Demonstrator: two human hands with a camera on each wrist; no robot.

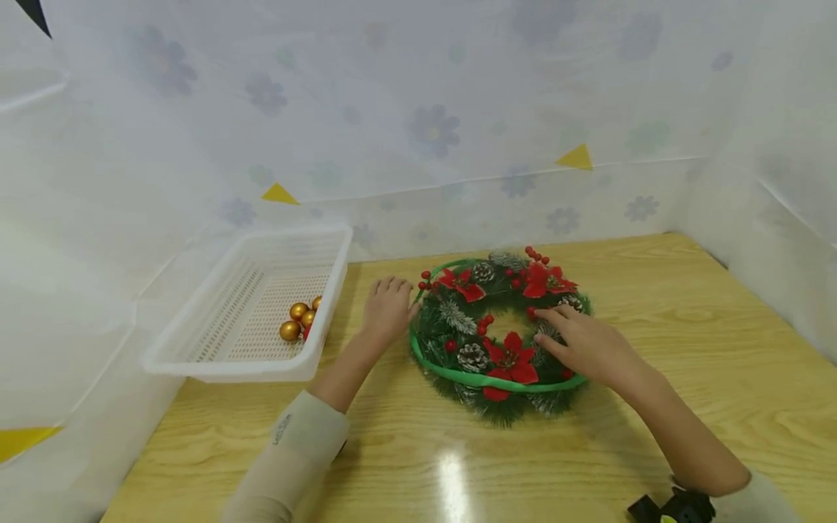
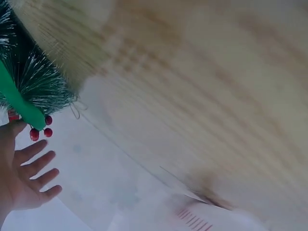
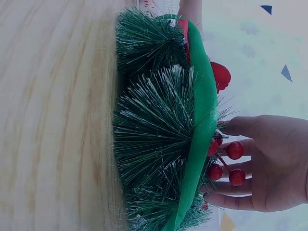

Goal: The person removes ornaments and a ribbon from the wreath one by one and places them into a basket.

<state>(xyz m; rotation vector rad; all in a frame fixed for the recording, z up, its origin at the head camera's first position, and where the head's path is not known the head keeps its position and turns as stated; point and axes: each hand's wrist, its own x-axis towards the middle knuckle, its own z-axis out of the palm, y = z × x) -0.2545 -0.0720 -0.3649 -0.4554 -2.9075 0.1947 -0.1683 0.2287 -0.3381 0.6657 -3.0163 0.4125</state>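
Note:
A green Christmas wreath [image 1: 458,327] with red poinsettias, pinecones and red berries lies on the table. Around it runs a green ribbon [image 1: 484,379], also seen edge-on in the right wrist view. At the wreath's left edge is my left hand [image 1: 387,309], its fingers spread and its thumb right at the green ribbon [image 2: 21,103]. My right hand [image 1: 591,345] reaches over the right side of the wreath, fingers extended toward the inner ring. In the right wrist view, those fingers pass behind a cluster of red berries [image 3: 236,177] and partly disappear into the greenery.
A white plastic basket [image 1: 163,356] stands on the left, holding several gold balls [image 1: 290,331] and a red one by its right wall. The wooden table [image 1: 706,327] extends to the right of the wreath. A pale flower-printed sheet [image 1: 405,87] hangs behind.

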